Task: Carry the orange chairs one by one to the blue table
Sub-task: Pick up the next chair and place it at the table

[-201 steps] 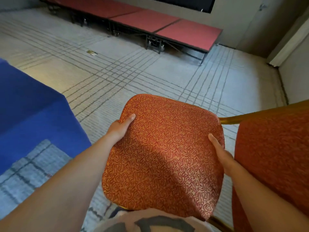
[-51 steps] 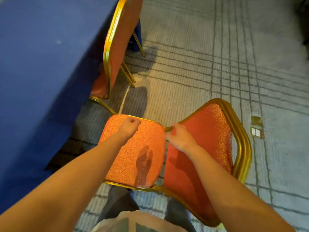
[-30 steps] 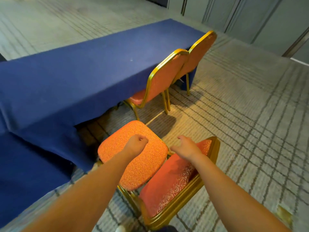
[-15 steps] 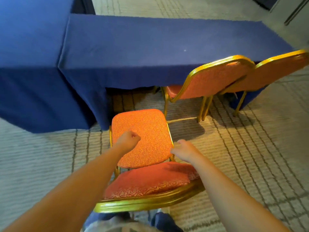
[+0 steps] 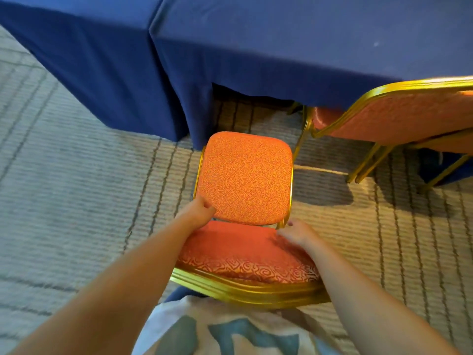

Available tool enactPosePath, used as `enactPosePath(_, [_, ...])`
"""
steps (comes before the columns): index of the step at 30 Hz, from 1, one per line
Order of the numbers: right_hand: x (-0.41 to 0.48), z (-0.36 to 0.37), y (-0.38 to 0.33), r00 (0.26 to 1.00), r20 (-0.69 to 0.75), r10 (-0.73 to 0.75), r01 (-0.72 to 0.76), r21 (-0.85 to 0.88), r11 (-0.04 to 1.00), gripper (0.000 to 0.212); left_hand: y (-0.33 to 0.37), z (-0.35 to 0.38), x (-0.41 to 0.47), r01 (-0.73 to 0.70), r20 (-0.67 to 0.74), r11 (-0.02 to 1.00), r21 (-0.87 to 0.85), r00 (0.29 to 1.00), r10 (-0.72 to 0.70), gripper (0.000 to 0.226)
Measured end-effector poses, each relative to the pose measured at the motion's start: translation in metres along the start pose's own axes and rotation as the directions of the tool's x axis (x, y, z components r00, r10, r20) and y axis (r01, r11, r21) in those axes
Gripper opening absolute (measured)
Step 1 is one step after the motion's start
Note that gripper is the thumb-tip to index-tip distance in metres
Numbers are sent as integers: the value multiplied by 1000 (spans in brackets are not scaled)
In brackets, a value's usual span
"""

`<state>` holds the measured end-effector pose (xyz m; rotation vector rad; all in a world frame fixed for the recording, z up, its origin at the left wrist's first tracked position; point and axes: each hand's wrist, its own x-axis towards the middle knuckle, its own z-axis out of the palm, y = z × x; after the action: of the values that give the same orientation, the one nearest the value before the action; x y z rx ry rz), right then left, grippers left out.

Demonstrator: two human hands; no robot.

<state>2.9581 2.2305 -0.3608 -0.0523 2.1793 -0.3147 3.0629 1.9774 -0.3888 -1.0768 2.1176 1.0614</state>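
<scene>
- Left hand (image 5: 197, 211) grips the near left corner of the seat of the orange patterned-fabric chair with a gold metal frame (image 5: 244, 178), thumb on top of the cushion.
- Right hand (image 5: 298, 233) lies over the chair's padded backrest (image 5: 245, 254), fingertips at the gold post by the seat's near right corner. I cannot tell whether it clasps the post or only touches it.
- That chair is directly ahead of me, backrest nearest my body. Its seat front points at the table draped in dark blue cloth (image 5: 281, 47) and is just beside a hanging corner of the cloth. Its legs are hidden.
- To the right, a second orange chair with a gold frame (image 5: 399, 116) stands near, its seat tucked under the table.
- Risk, as I judge it: pushing forward could catch the hanging cloth and drag it.
- With one hand perhaps not gripping, the chair could swing right and knock the neighbour's gold legs.
- Hidden legs could snag on the striped grey carpet (image 5: 76, 201) and tip the chair.
</scene>
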Motion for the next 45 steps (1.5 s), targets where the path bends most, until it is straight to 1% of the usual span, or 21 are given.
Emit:
enactPosePath(1, [2,2,2,1000,5,-1,1,-11,1000,14,0,-1,-1,8,19,1000,15,1000,-8,14])
enactPosePath(2, [5,3,2,1000,19,11,-11,-11,1000,9,0,-3,-1,15,36,1000,27,999,-16,15])
enactPosePath(6, [14,8,6,997,64,43,-42,-13,999,6,-5,-10,3,49,56,996,73,997,-53,14])
enactPosePath(9, [18,11,9,988,113,104,-100,-34,994,17,-14,-12,5,92,78,987,128,992,-103,28])
enactPosePath(14, [23,13,12,980,131,151,-145,-55,988,32,-19,-7,4,101,130,975,197,983,-128,33])
enactPosePath(17, [28,12,17,975,150,167,-162,-42,986,31,-16,-6,3,95,143,962,257,980,-136,38])
enactPosePath(20, [38,10,24,958,203,202,-197,-46,979,46,-17,-6,7,105,164,956,275,974,-154,41])
enactPosePath(24, [46,9,25,936,268,228,-217,-69,974,55,-25,-5,13,167,187,931,324,954,-236,54])
enactPosePath(26, [48,10,25,922,304,238,-220,-94,971,57,-24,-4,14,172,213,918,357,942,-259,59])
enactPosePath(30, [51,10,23,907,328,262,-227,-143,963,64,-22,-5,17,182,264,887,424,912,-313,68])
enactPosePath(32, [48,6,22,875,375,307,-264,-161,951,67,-20,-7,17,183,292,869,460,893,-343,69])
enactPosePath(35, [47,2,24,804,454,384,-348,-165,923,80,-15,-11,17,180,334,845,504,862,-382,71])
enactPosePath(37, [48,1,25,798,458,393,-357,-168,919,87,-12,-14,17,173,345,833,525,852,-394,71])
enactPosePath(39, [50,-1,24,802,455,387,-354,-160,921,89,-10,-16,18,174,343,828,533,850,-399,73])
enactPosePath(45, [48,-14,17,812,451,371,-338,-156,928,82,7,-28,19,159,377,827,539,832,-406,68])
